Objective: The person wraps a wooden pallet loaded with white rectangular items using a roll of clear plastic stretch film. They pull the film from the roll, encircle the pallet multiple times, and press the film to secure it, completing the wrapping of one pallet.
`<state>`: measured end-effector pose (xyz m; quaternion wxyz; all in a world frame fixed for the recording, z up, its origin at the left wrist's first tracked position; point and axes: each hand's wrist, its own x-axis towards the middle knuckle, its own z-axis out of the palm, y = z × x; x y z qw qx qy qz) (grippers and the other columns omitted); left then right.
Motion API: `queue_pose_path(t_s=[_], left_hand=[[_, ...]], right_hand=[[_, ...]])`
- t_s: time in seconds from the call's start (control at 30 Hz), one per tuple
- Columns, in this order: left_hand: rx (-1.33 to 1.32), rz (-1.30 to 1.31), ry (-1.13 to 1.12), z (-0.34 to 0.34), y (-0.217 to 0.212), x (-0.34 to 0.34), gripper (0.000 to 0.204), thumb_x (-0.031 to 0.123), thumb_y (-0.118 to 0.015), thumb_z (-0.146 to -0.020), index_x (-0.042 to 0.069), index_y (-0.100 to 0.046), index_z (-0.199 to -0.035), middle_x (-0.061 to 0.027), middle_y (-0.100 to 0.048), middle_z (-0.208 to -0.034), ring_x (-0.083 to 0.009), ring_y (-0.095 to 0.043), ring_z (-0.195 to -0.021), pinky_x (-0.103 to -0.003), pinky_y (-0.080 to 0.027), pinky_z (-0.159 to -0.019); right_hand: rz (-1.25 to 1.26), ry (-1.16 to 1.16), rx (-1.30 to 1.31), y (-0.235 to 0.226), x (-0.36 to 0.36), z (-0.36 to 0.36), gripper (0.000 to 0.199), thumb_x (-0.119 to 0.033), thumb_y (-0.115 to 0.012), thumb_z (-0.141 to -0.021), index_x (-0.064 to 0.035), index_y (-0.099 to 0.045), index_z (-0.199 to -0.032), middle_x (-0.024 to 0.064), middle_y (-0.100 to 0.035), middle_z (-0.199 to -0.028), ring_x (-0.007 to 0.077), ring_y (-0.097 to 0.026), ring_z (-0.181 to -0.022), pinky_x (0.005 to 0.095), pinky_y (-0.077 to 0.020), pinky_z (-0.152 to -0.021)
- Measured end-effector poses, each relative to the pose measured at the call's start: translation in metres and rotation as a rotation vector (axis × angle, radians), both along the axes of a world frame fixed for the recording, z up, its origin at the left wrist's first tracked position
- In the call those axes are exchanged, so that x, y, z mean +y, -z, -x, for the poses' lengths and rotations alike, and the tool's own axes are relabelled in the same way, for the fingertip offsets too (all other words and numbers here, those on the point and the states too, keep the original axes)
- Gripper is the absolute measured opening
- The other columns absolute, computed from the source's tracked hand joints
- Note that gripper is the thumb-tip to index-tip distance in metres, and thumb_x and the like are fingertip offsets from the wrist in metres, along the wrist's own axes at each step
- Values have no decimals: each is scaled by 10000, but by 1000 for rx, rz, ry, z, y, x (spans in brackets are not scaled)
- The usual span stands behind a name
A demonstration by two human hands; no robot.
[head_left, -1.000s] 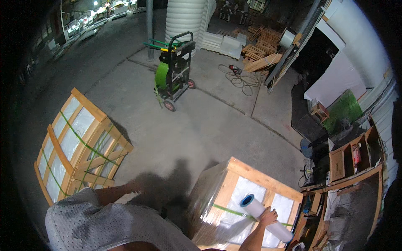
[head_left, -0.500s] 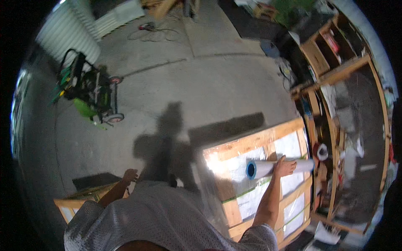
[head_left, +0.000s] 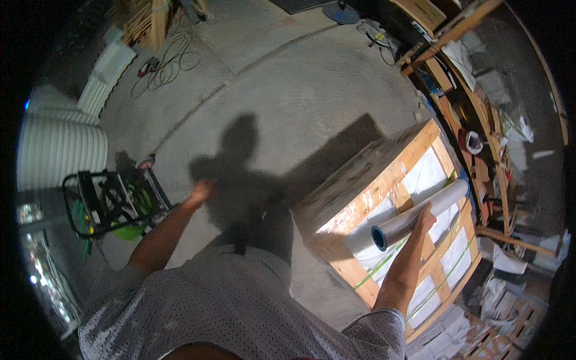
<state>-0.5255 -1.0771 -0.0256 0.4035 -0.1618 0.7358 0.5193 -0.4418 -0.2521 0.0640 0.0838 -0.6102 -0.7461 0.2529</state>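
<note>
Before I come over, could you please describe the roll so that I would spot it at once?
Find the big wooden-framed crate at the person's right. Over its top, the right hand is on a long, pale, shiny roll. Unlike the flat wooden slats and thin green straps nearby, it is round, with a dark hollow end rimmed in blue.

A black cart [head_left: 113,204] with green parts is on the grey floor [head_left: 270,69]. Just past the cart is a big, fat white roll with ridges [head_left: 63,150]. Farther past the cart are some white slabs [head_left: 107,78] and a pile of wood [head_left: 147,24]. Past the cart and a bit to its right, a thin cord [head_left: 174,63] lies in loops, next to a small red tool [head_left: 147,66]. Well to the right of the cart are messy wooden shelves [head_left: 453,37].
</note>
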Motion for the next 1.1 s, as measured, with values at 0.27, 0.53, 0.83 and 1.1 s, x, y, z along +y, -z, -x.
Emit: queue_pose_path(t_s=[0.27,0.53,0.83,1.1], left_hand=[[-202,-339,375,85,2,329,743,603,-333,-974,98,-252,-1512,-159,-313,-1516,-311,-341,-1368,-501,-272,-1113],[-338,-198,222,124,12,621,817,679,-243,-946,80,-276,-1501,-173,-339,-1507,-332,-397,-1329,-485,-328,-1091],[-683,-439,183,176,-72,708,754,664,-205,-958,80,-447,-1368,-141,-561,-1241,-275,-583,-1052,-480,-501,-852],[286,-308,647,289,-115,789,654,516,-377,-991,-6,-433,-1381,-170,-429,-1455,-293,-409,-1328,-397,-296,-1090]], right_hand=[[-118,142,-132,-16,-19,20,868,-613,-621,-799,181,-464,-1114,345,-609,-1093,456,-607,-1050,491,-477,-900],[-113,145,-161,-29,-30,30,756,-520,-637,-835,101,-420,-1208,312,-572,-1100,467,-586,-998,530,-468,-865],[-162,183,-164,-46,-39,50,811,-478,-627,-857,124,-341,-1319,340,-499,-1223,483,-513,-1111,516,-441,-922],[-280,287,-98,-47,-42,76,764,-379,-636,-872,113,-329,-1369,359,-427,-1328,484,-463,-1197,488,-400,-1002]])
